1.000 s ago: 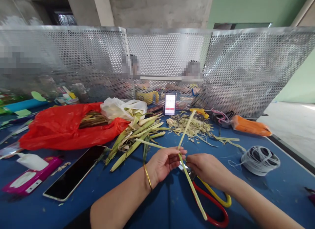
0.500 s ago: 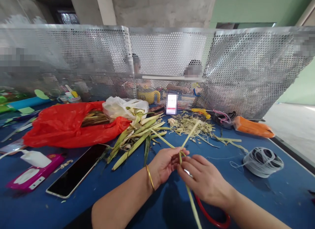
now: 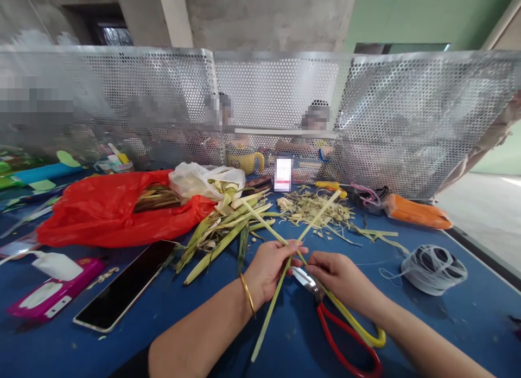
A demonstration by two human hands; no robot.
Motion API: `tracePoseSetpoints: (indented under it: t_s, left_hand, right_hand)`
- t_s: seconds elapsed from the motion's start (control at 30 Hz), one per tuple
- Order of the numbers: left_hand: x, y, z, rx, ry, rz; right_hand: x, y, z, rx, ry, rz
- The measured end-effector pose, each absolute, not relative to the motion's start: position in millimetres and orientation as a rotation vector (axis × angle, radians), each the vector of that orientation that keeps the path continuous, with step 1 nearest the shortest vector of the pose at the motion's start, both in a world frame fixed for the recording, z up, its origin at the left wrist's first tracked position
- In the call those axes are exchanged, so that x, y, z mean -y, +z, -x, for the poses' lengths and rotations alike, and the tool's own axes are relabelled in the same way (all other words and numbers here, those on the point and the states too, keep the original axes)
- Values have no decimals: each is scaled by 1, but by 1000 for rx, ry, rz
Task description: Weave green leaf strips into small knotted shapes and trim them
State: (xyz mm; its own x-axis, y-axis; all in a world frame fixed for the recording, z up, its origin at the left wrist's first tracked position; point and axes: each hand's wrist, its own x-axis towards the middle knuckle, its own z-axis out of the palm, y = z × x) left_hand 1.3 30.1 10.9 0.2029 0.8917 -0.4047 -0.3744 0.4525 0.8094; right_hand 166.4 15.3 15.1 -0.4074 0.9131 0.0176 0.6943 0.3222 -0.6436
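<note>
Strips, near ends: pale green crossed strips (image 3: pixel 271 313), one end slanting low toward the left over the bare table (image 3: pixel 295 334), the other running down beside the scissors (image 3: pixel 303 277); both ends loose.
Scissors: one pair, red and yellow handles, lying on the table below the right hand; not in use.
Right grip: right hand (image 3: pixel 342 275), thumb and fingertips drawn together, apparently pinching the strip that slants toward it; exact contact partly hidden.
Left grip: left hand (image 3: pixel 274 267), thumb pressed to fingers without visible gap, holding the strips at their crossing.
Strips, position: crossing at the left fingertips; far ends fanning out beyond both hands.
Progress, as judged: early; strips cut narrow and crossed, no finished form visible.
Outstanding, as judged: all visible ends free, no fastening seen.
Stock: leaf pieces (image 3: pixel 209 258), heaped beyond the left hand, wider than the strips.
Waste: shredded scraps (image 3: pixel 303 210), piled farther off.
</note>
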Motion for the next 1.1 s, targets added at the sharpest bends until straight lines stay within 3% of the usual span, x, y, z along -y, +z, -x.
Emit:
tracePoseSetpoints:
  t_s: [0.2, 0.4, 0.5, 0.7, 0.77, 0.97, 1.1]
  left_hand:
    - [-34, 2, 0, -1126, 920, -854]
    - [-25, 9, -4, -1062, 840, -976]
    - [-15, 12, -10, -1006, 746, -1059]
    - [-2, 8, -22, -980, 627, -1132]
    - [-2, 6, -22, -978, 593, -1105]
    - [-16, 3, -13, -990, 645, -834]
    - [-28, 8, -2, -977, 694, -597]
  right_hand:
    - [-21, 22, -179, 2564, 44, 1411]
    - [-10, 33, -172, 2255, -60, 1237]
    - [-7, 32, -166, 2124, 97, 1285]
    - [-17, 12, -158, 1872, 994, 1312]
    - [-19, 10, -158, 1726, 1106, 1286]
    - [-3, 29, -160, 1799, 660, 1172]
    - [14, 34, -157, 2319, 52, 955]
